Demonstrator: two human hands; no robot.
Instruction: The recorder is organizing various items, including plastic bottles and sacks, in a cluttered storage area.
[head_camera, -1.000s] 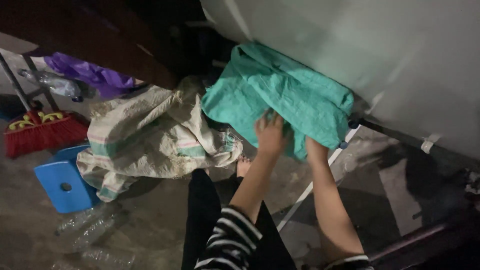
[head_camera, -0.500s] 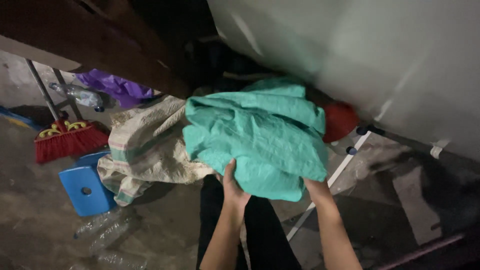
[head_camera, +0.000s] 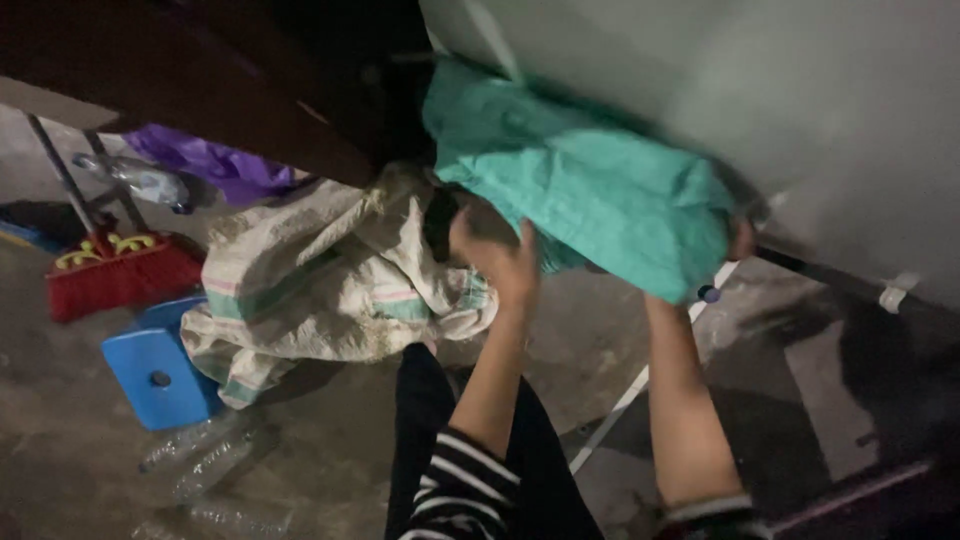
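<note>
Holding teal woven sack (head_camera: 600, 190), crumpled, raised | left hand (head_camera: 495, 255) grip clamped on it | right hand (head_camera: 740, 240) grip likewise

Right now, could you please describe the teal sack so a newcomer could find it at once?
Look below the large pale grey wall. There, both hands, left and right, hold up the crumpled teal woven plastic sack. Unlike the beige striped woven sack beside it, it is plain teal and off the floor.

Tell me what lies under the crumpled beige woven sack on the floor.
A blue plastic stool pokes out beneath the beige woven sack, and concrete floor shows around it. Anything deeper under the sack is covered.
</note>
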